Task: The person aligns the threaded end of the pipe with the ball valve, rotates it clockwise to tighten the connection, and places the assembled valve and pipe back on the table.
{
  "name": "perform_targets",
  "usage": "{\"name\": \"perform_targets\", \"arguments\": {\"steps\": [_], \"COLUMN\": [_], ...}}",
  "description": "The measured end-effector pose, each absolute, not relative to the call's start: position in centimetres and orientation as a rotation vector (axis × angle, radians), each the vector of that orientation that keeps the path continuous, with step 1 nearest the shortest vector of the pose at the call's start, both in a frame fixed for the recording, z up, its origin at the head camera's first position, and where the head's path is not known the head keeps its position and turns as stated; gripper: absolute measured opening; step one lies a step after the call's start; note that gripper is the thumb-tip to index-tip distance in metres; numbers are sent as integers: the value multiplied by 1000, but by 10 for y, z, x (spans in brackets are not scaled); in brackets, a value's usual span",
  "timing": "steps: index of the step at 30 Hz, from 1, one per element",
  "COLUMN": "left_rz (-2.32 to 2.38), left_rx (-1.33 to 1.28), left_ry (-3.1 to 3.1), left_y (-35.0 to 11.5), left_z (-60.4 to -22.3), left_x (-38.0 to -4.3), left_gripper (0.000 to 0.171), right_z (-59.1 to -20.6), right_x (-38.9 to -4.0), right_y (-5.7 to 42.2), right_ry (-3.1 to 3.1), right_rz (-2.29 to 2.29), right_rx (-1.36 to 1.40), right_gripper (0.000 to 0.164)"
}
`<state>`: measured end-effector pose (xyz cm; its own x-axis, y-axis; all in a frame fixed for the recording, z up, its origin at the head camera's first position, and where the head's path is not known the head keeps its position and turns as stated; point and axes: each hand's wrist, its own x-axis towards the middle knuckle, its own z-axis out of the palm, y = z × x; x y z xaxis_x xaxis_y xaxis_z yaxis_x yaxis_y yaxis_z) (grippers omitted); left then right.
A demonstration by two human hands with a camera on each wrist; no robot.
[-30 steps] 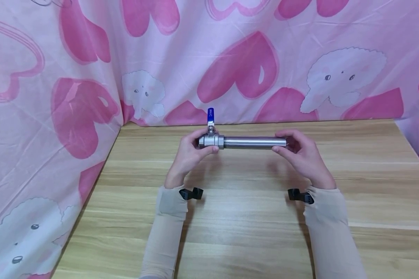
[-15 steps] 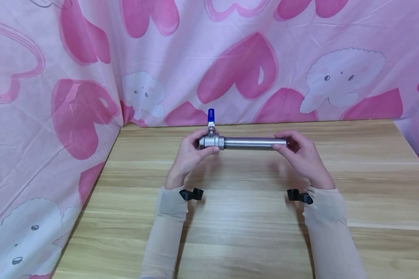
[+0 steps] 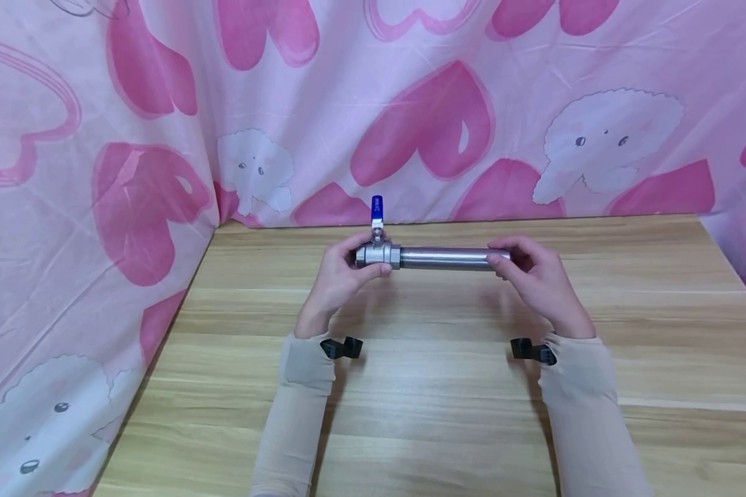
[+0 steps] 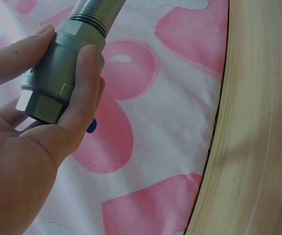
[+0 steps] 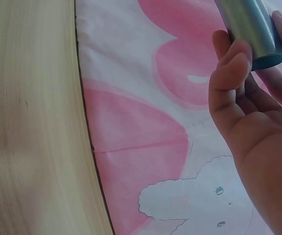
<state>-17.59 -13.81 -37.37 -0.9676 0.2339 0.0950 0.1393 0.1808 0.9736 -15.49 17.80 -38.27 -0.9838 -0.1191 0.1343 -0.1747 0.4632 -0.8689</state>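
A steel ball valve (image 3: 378, 255) with a blue lever handle (image 3: 377, 208) is joined to a straight metal pipe (image 3: 447, 258). Threads (image 4: 89, 18) show where the pipe enters the valve's hex end in the left wrist view. My left hand (image 3: 338, 276) grips the valve body between thumb and fingers, the lever standing up away from me. At the pipe's far end, my right hand (image 3: 537, 276) pinches the tube; its open rim (image 5: 269, 62) shows in the right wrist view. The pipe lies level across, held over the table.
A wood-grain table (image 3: 435, 414) spreads under both arms. Pink cloth (image 3: 323, 103) printed with hearts and white animals hangs along the back and left edges. Black camera mounts (image 3: 342, 348) sit at both wrists.
The valve and pipe sit very slightly lower in the head view, and the right thumb has shifted a little along the pipe toward its end. Both grips hold.
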Motion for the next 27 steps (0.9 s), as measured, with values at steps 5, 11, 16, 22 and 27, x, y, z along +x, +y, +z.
{"name": "perform_targets", "arguments": {"steps": [5, 11, 16, 22, 27], "left_rz": [1929, 1926, 1920, 1920, 1935], "left_rx": [376, 372, 346, 352, 358], "left_ry": [2367, 2367, 2365, 2363, 2351], "left_y": [-139, -139, -138, -137, -136], "left_z": [-372, -371, -371, -373, -373], "left_x": [-176, -175, -174, -174, -174], "left_gripper": [53, 53, 55, 56, 55], "right_z": [-381, -381, -380, -379, -377], "right_x": [-156, -155, -154, -152, -152], "right_y": [177, 177, 177, 177, 178], "right_ry": [-2625, -2600, -2580, -2613, -2629], "right_rz": [1596, 1610, 1630, 1600, 1574], "right_rx": [281, 309, 350, 324, 301], "right_gripper": [32, 40, 50, 49, 48]}}
